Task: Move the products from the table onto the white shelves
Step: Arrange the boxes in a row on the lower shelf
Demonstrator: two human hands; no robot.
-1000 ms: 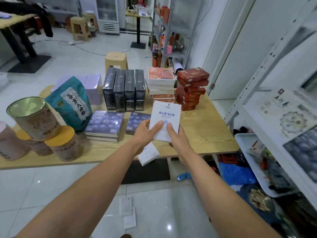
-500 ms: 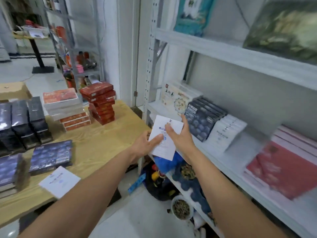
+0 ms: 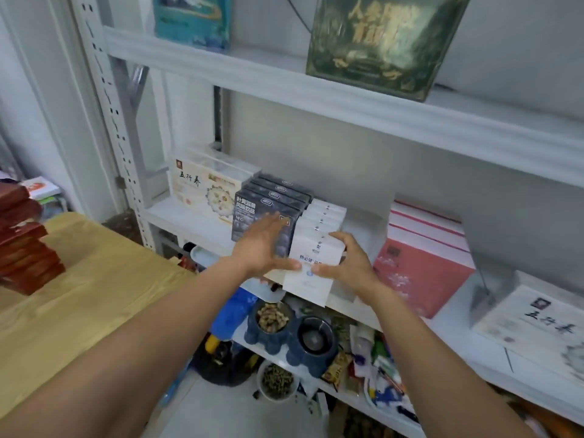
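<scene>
Head view: the white box (image 3: 311, 275) is at the front of the middle shelf (image 3: 366, 235) of the white rack, its printed face toward the camera, its top edge close against the row of matching white boxes (image 3: 327, 214) standing behind it and its lower edge overhanging the front lip of the shelf. The right hand (image 3: 346, 263) grips the box, with the fingers curled round its right side and the thumb on the front face. The left hand (image 3: 264, 248) lies with fingers extended across the front of the dark blue boxes (image 3: 268, 205) just to the left, and its thumb touches the left part of the white box's face. Further left on the same shelf stands a cream box (image 3: 202, 188); to the right, apart from the white row, lies a red box (image 3: 420, 270). A green box (image 3: 379, 42) and a teal box (image 3: 192, 20) stand on the upper shelf (image 3: 316, 96). Two pet bowls (image 3: 289, 331) sit on the shelf below. The wooden table (image 3: 79, 295) at left carries a stack of red-brown boxes (image 3: 22, 245).
</scene>
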